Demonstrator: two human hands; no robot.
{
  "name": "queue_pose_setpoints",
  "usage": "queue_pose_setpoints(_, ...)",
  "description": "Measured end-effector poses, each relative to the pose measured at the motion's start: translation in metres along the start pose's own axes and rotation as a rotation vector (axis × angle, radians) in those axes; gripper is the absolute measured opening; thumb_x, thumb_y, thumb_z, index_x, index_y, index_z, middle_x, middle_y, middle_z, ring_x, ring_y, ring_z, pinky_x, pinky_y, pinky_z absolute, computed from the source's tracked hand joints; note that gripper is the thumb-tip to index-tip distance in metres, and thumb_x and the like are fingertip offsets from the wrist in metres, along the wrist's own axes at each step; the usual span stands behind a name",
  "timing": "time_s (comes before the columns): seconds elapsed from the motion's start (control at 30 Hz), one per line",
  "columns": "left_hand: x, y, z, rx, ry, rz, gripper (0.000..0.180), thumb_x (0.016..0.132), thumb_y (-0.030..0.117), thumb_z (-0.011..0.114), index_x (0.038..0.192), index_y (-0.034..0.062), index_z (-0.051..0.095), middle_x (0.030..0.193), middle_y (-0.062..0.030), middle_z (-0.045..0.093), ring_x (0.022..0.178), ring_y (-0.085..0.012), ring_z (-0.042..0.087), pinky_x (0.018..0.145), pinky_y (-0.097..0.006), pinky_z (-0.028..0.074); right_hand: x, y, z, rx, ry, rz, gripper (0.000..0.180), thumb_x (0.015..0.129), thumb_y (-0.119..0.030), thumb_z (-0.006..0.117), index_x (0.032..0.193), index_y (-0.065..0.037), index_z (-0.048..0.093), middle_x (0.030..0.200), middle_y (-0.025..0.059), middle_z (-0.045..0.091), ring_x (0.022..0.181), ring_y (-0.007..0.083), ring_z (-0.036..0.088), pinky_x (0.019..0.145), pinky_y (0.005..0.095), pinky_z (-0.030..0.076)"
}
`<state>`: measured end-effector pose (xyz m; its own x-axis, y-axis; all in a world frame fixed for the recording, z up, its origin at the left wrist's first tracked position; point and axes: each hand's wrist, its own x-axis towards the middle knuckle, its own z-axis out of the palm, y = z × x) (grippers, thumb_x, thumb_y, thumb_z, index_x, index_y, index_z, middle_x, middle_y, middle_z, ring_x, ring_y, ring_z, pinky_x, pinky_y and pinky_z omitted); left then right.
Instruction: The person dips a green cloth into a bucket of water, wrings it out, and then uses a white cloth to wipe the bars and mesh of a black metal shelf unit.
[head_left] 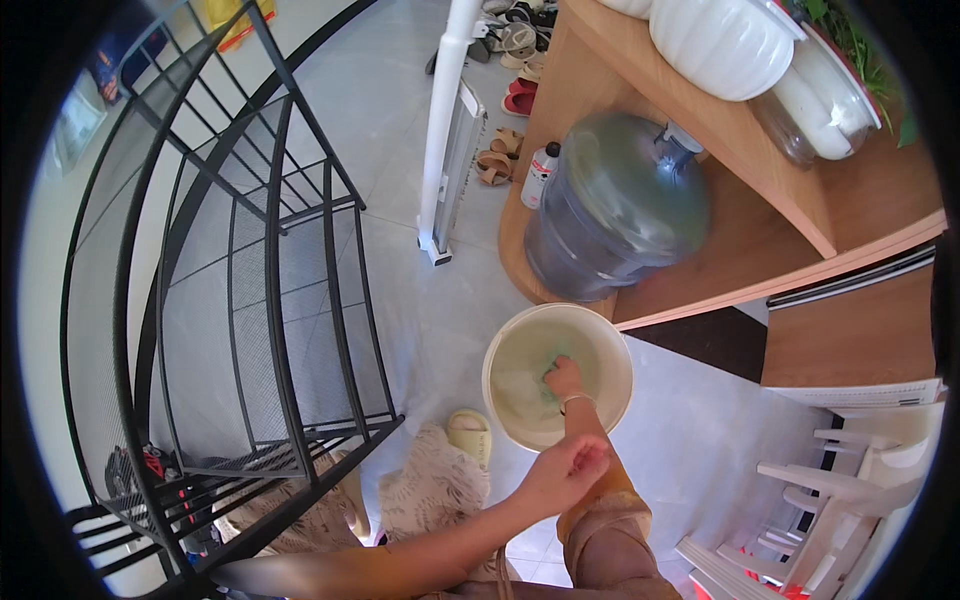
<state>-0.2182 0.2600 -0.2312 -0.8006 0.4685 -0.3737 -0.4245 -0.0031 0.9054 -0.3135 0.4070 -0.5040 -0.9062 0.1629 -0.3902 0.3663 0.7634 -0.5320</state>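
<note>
My right hand (563, 377) reaches down into a round cream bucket (490, 385) with cloudy water in it. Its fingers are closed on a green cloth (549, 388), which is partly hidden by the hand and blurred by the water. A thin bracelet circles that wrist, and the brown sleeve is pushed up the arm. Over the right forearm, just outside the bucket's near rim, my left hand (575, 466) hangs with its fingers curled in. Nothing shows in the left hand.
A black metal rack (285, 300) stands at the left. Beyond the bucket, a large water bottle (620, 205) and a small white bottle (541, 176) sit on a wooden shelf (740, 270). White stools (835, 510) are at the lower right; a slipper (469, 436) lies left of the bucket.
</note>
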Motion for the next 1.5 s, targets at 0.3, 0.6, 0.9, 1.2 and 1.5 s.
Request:
queue_pose_setpoints(0.3,0.020,-0.007,0.000,-0.362,0.192,-0.346,0.052,0.093,0.044,0.054,0.129,0.0078,0.048,0.123,-0.0051,0.053,0.111,-0.0162,0.050,0.085,-0.034,0.047,-0.108,-0.093,-0.130,1.214,0.031,0.053,0.054,0.076,0.002,0.049,0.129,-0.004,0.051,0.116,0.0100,0.057,0.100,0.0205,0.058,0.084,0.0301,0.050)
queue_pose_setpoints(0.6,0.045,0.002,0.027,-0.864,0.383,-0.143,0.048,0.101,0.036,0.041,0.139,0.0069,0.039,0.137,-0.0061,0.042,0.121,-0.0184,0.044,0.093,-0.038,0.045,-0.190,-0.139,-0.171,1.331,0.189,-0.066,0.037,0.095,-0.015,0.053,0.128,0.001,0.051,0.123,0.0140,0.056,0.109,0.0236,0.057,0.092,0.0336,0.047)
queue_pose_setpoints(0.9,0.055,-0.004,0.030,-0.909,0.283,-0.105,0.043,0.102,0.032,0.035,0.130,0.0044,0.053,0.122,-0.0112,0.058,0.113,-0.0195,0.053,0.098,-0.031,0.041,-0.178,-0.154,-0.151,0.708,0.453,-0.200,0.023,0.093,-0.017,0.055,0.108,-0.005,0.068,0.122,0.0127,0.055,0.115,0.0219,0.050,0.100,0.0330,0.037)
queue_pose_setpoints(1.2,0.056,-0.023,0.034,-0.668,0.322,-0.056,0.056,0.099,0.042,0.040,0.139,0.0028,0.044,0.135,-0.0154,0.050,0.129,-0.0237,0.045,0.107,-0.032,0.033,-0.135,-0.126,-0.140,0.918,0.329,-0.130,0.026,0.094,-0.023,0.055,0.082,-0.001,0.060,0.080,0.0042,0.059,0.076,0.0134,0.052,0.071,0.0286,0.042)
queue_pose_setpoints(1.5,0.054,-0.031,0.028,-0.514,0.276,-0.104,0.078,0.093,0.059,0.040,0.142,-0.0027,0.036,0.142,-0.0217,0.042,0.137,-0.0310,0.035,0.111,-0.035,0.027,-0.113,-0.114,-0.131,0.976,0.263,-0.067,0.033,0.094,-0.030,0.058,0.074,-0.004,0.055,0.070,-0.0005,0.053,0.061,0.0085,0.045,0.054,0.0248,0.036)
